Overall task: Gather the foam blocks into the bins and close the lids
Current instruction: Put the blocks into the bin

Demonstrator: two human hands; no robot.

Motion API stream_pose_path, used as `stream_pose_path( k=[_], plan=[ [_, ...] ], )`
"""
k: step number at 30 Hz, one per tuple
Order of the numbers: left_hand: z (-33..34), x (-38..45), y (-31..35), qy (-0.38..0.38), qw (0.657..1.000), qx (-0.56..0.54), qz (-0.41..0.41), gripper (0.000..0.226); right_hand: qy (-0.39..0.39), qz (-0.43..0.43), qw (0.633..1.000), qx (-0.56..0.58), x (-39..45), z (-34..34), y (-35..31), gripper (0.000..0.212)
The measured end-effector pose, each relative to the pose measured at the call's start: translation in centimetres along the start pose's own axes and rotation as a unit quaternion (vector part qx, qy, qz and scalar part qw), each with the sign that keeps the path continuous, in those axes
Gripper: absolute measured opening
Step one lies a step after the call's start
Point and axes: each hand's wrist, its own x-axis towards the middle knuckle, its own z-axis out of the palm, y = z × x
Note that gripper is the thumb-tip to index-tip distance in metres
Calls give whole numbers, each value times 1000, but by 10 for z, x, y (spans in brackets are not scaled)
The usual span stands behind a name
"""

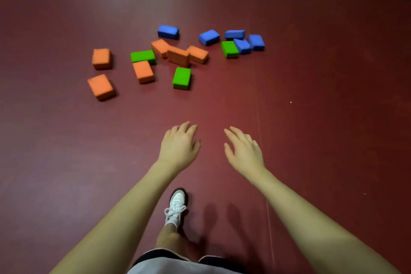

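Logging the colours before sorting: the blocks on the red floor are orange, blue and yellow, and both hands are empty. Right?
Not quite. The head view shows no yellow: the third colour is green, like this green block. The left hand and right hand are indeed empty.

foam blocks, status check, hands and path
Left hand and right hand open, empty. Orange, green, blue foam blocks scattered on red floor. No bins visible. Path unobstructed.

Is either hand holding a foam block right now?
No, the left hand and right hand both reach out open and bare above the floor, short of the nearest green block.
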Motion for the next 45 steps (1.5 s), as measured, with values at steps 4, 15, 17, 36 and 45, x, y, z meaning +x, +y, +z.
stream_pose_path(
  k=[4,15,17,36,45],
  plan=[
    [-7,75,-7,0,999,-14,53,42,20,48,999,1,62,-11,5,49],
    [-35,277,-35,19,993,-14,119,44,22,116,993,2,234,-43,12,49],
    [-34,311,-37,12,992,-12,126,44,26,120,992,2,266,-47,20,49],
    [-26,677,-11,60,996,5,61,41,27,38,999,-4,635,-109,158,48],
    [-20,794,-58,62,998,30,-1,41,6,-27,1000,-5,786,-100,165,48]
  ],
)
